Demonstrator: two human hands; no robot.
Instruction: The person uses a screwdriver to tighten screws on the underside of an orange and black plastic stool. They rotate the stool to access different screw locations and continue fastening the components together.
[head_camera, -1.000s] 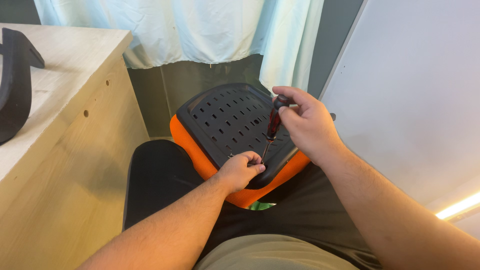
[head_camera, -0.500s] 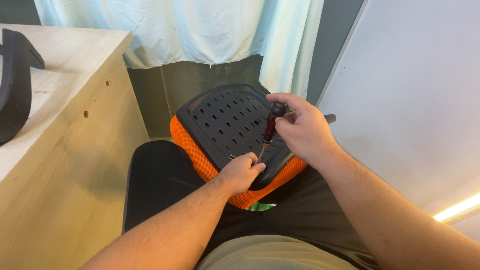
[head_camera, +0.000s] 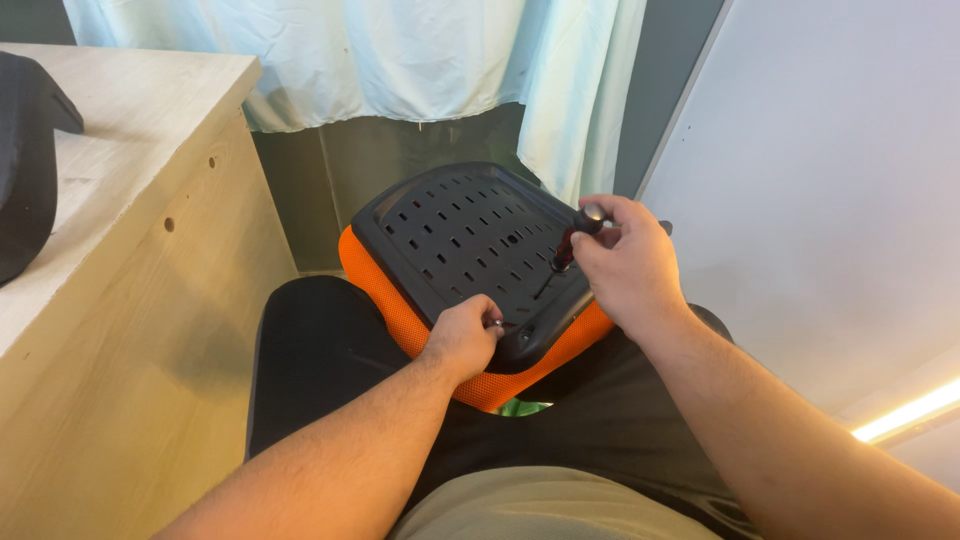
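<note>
1. We see the right hand (head_camera: 622, 268) right of centre in the frame, closed around a screwdriver (head_camera: 566, 248) with a dark red handle; its thin shaft slants down to the black slotted seat panel (head_camera: 460, 235)
2. The left hand (head_camera: 462, 338) sits below centre, curled on the near edge of the panel, pinching a small metal piece (head_camera: 494, 322)
3. The orange cushion (head_camera: 375, 290) lies under the panel, on the lap
4. A wooden desk (head_camera: 130, 260) fills the left side
</note>
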